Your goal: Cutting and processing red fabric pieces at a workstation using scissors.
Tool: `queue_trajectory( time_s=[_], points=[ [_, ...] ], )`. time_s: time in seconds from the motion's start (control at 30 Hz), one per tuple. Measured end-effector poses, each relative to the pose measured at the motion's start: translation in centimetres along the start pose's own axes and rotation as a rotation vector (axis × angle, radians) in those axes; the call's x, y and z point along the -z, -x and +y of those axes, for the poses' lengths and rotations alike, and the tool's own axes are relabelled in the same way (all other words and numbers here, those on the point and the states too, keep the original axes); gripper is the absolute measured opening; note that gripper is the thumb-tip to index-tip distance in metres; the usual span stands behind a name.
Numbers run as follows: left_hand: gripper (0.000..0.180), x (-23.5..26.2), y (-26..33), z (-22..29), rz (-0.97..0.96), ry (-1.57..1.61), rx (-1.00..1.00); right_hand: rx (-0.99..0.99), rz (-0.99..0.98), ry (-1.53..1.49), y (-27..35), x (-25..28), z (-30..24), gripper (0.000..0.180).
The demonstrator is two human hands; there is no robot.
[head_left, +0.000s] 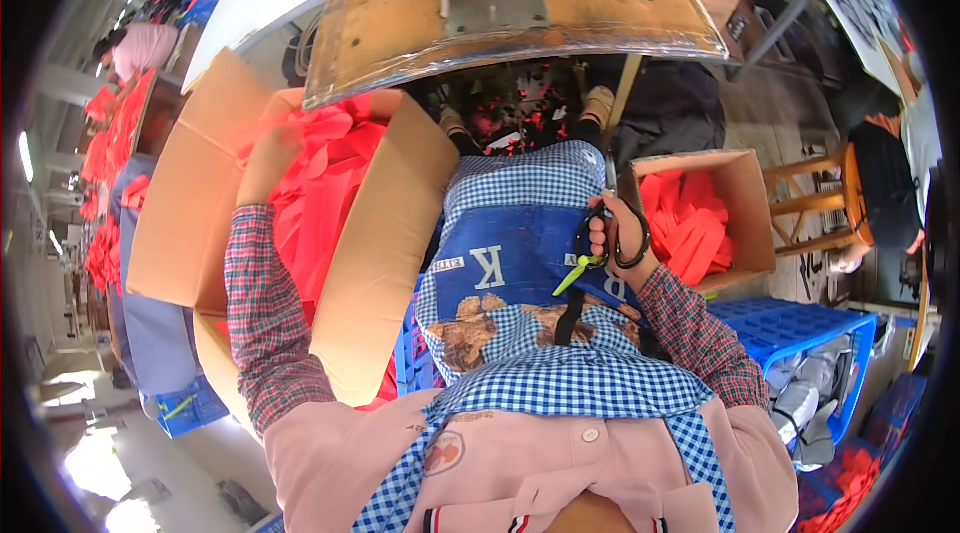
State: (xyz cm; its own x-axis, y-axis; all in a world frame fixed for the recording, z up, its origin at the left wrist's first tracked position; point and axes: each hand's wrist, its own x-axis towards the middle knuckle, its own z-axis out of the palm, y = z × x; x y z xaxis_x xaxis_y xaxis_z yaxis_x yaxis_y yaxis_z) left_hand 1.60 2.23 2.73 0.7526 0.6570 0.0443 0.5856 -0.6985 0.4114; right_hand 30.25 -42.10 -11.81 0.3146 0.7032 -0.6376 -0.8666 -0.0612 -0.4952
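My right hand (622, 229) is closed round a pair of black-handled scissors (641, 257) above my lap. A yellow-green strip (571, 276) hangs or points down beside the scissors; I cannot tell if it is part of them. On the left, my left hand (270, 155) reaches into a large open cardboard box (400, 158), over a heap of red fabric strips (335, 168). Motion blurs its fingers, so whether they grip any fabric is unclear. A blue checked apron (520, 333) covers my lap.
Ahead stands a worn wooden work table (620, 3) with a metal plate. To the right are a smaller cardboard box (750, 203) of red fabric, a wooden stool (855, 193) and a blue plastic crate (800, 328). Another person in pink (145, 51) is at the far left.
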Motion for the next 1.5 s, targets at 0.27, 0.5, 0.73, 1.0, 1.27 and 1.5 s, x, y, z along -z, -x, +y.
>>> queue_trajectory(
  time_s=[0.27, 0.5, 0.73, 1.0, 1.27, 1.5],
  points=[
    [0.036, -6.0, 2.9, -11.8, 0.045, -0.107, 0.481, 0.019, -0.012, 0.059, 0.1, -1.3, -0.1, 0.032],
    [0.026, -1.5, 3.4, -10.0, 0.207, 0.341, 0.527, 0.042, -0.001, 0.066, 0.3, -1.6, 0.2, 0.031],
    [0.019, 5.9, 4.4, 7.7, 0.285, 0.321, 0.2, 0.295, -0.001, 0.452, 1.9, -3.6, -0.2, 0.025],
    [0.015, 0.7, 4.4, 26.9, -0.119, -0.043, -0.483, 1.076, -0.223, 0.831, 5.2, -11.8, -3.5, 0.065],
    [0.027, -6.5, 2.2, 29.2, -0.366, 0.649, -0.349, 0.975, -0.181, 0.688, 6.3, -10.7, -6.1, 0.038],
    [0.037, -11.7, 4.3, 27.6, -0.603, 1.325, 0.148, 0.857, -0.151, 0.461, 4.7, -9.8, -5.9, 0.03]
  ],
)
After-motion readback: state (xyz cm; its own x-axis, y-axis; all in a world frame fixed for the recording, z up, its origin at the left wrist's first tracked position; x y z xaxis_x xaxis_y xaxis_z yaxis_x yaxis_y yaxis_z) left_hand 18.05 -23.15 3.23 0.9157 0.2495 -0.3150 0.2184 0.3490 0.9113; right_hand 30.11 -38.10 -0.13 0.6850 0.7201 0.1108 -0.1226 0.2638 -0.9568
